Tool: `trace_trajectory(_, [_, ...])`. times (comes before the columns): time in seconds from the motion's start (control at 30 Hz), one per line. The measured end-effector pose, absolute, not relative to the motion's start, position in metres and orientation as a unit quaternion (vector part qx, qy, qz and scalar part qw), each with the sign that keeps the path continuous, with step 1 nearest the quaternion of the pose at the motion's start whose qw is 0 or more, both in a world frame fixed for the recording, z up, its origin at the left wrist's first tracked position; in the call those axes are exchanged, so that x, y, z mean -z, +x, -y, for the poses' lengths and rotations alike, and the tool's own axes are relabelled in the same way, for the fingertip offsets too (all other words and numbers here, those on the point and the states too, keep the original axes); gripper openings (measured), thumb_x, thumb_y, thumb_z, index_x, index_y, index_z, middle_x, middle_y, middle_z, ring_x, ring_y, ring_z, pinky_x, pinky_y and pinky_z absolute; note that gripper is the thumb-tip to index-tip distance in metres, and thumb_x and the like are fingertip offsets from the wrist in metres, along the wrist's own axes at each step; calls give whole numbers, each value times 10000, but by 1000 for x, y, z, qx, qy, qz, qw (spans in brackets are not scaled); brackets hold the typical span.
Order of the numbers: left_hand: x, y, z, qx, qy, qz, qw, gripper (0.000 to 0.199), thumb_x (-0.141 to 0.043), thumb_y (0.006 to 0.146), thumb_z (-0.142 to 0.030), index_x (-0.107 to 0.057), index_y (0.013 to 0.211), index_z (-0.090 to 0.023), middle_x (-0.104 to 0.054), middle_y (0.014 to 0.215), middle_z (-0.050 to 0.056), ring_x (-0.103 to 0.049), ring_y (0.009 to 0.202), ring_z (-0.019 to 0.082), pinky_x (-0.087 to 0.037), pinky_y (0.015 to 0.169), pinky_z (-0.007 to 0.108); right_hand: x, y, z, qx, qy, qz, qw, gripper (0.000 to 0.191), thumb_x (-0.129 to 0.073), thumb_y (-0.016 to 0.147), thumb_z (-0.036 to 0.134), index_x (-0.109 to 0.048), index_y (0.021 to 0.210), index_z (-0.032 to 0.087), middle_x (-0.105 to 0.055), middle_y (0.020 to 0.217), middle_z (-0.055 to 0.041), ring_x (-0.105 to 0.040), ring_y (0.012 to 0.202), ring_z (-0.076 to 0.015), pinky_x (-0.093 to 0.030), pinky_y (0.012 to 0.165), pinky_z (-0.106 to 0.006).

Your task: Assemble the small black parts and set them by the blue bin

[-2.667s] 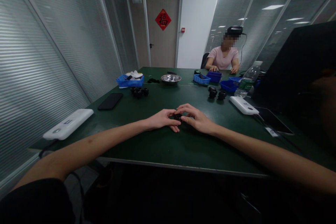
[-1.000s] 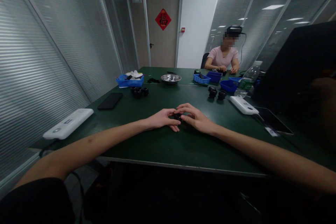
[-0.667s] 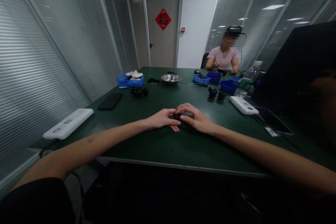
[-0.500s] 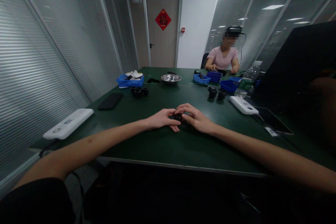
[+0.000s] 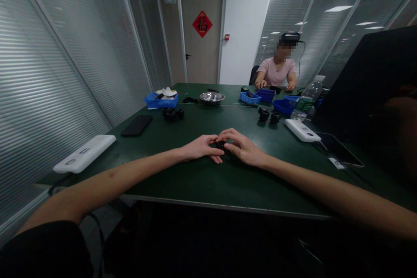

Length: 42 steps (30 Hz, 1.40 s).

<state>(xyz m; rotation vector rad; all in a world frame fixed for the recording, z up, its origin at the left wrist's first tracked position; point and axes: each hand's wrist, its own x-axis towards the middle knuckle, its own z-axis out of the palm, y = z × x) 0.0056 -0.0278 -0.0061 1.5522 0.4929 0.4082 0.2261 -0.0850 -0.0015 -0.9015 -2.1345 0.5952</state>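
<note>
Between my two hands, over the middle of the green table [image 5: 195,182], is a small round black part [image 5: 220,144], mostly covered by fingers. My left hand [image 5: 205,147] grips it from the left between thumb and fingers. From the right, my right hand [image 5: 239,145] closes on it too, thumb at the near side and fingers over the top. Similar black parts [image 5: 172,114] stand clustered beyond my left hand, and several more black parts [image 5: 264,115] lie further off to the right. Their exact kind is too small to make out.
A blue basket [image 5: 161,100] and a metal bowl [image 5: 212,98] stand at the back. On the left are a black phone [image 5: 137,125] and a white power bank [image 5: 84,153]. Blue bins [image 5: 284,106], a bottle [image 5: 306,100] and another white power bank [image 5: 302,130] occupy the right. A person [image 5: 276,69] sits opposite.
My right thumb has shifted slightly left over the black part. My left hand looks unmoved. Across the table, the other person's hand has moved a little left.
</note>
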Motion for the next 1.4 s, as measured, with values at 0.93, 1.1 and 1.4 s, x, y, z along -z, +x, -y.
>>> trace_trajectory(0.93, [2, 4, 29, -166, 695, -223, 663, 545, -807, 837, -271, -558, 1296, -113, -704, 1073, 108, -774, 807, 194, -627, 797, 336, 5, 220, 91, -221, -403, 796, 394, 239, -667, 955, 421, -674, 1121, 249, -575, 1207, -78, -611, 1062, -226, -589, 824, -372])
trace_trajectory(1.1, [4, 7, 28, -176, 690, -226, 665, 553, -836, 808, -283, -563, 1256, -106, -703, 1025, 92, -769, 767, 191, -627, 764, 334, 2, 222, 91, -225, -357, 827, 372, 248, -546, 1028, 351, -675, 1227, 279, -552, 1277, -87, -586, 1160, -239, -560, 953, -437])
trace_trajectory(1.4, [0, 5, 30, -167, 692, -227, 665, 558, -821, 825, -275, -559, 1286, -100, -716, 1022, 104, -773, 775, 192, -623, 779, 330, 6, 222, 89, -221, -405, 793, 397, 229, -683, 946, 420, -667, 1093, 245, -574, 1236, -80, -612, 1069, -230, -584, 801, -368])
